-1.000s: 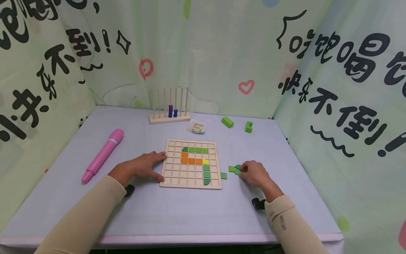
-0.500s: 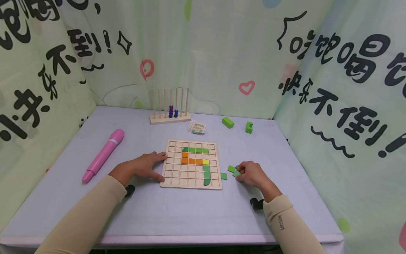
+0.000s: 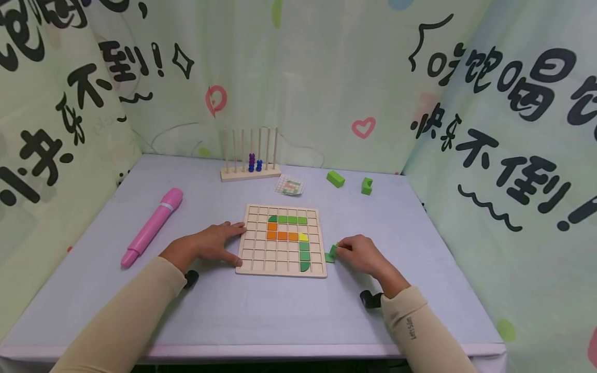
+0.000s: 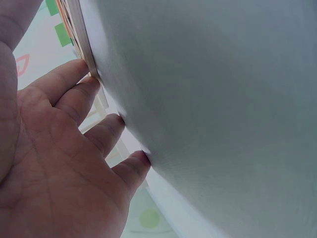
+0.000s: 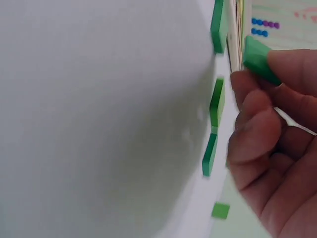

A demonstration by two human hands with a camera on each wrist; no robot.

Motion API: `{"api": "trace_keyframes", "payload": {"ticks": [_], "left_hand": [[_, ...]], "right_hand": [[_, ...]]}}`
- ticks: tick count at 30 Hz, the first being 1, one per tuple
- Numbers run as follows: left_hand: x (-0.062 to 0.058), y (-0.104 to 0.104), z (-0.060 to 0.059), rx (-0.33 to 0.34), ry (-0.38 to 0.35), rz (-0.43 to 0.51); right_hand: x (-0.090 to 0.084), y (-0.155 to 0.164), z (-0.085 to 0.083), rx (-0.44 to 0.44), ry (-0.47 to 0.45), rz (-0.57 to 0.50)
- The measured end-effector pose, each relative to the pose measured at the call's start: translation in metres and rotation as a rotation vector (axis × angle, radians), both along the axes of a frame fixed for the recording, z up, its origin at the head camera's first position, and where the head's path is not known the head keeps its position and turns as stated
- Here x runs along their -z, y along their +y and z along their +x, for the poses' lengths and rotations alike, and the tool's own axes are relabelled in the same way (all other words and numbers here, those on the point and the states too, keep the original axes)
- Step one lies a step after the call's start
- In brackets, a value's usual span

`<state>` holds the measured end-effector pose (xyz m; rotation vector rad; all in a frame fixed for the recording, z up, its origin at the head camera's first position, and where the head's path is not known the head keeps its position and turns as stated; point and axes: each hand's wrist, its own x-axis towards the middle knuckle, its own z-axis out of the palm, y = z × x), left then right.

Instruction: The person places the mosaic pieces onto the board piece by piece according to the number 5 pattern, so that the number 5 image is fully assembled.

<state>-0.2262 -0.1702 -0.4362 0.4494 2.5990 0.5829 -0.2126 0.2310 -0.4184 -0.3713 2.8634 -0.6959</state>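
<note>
Meanwhile the right hand (image 3: 361,255) pinches a green tile (image 3: 333,250) at the board's (image 3: 282,239) four o'clock, partly hiding it, while the left hand (image 3: 210,245), fingers flat, steadies the nine o'clock edge.

Pink pen (image 3: 152,227) left; peg rack (image 3: 250,155), pattern card (image 3: 289,185), two green blocks (image 3: 335,178) far.

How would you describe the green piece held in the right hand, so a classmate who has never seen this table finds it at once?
Start at the wooden grid board in the middle of the table. Just off its right edge, the right hand pinches a small green tile. Unlike the green tile lying flat beside it, this one is lifted and tilted between fingertips.
</note>
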Motion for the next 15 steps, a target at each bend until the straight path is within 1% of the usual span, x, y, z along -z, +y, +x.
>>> {"api": "trace_keyframes", "payload": {"ticks": [4,8,11,15], "left_hand": [[0.001,-0.001,0.0,0.001,-0.004,0.002],[-0.001,-0.001,0.001,-0.001,-0.005,0.006],[-0.001,0.0,0.001,-0.003,-0.007,0.007],[-0.001,0.0,0.0,0.003,-0.009,0.002]], "right_hand": [[-0.003,-0.016,0.004,-0.02,-0.007,-0.056],[-0.006,-0.035,0.005,-0.044,-0.032,-0.124],[-0.007,-0.049,0.006,-0.088,-0.06,-0.161],[-0.007,-0.063,0.007,-0.16,-0.096,-0.167]]}}
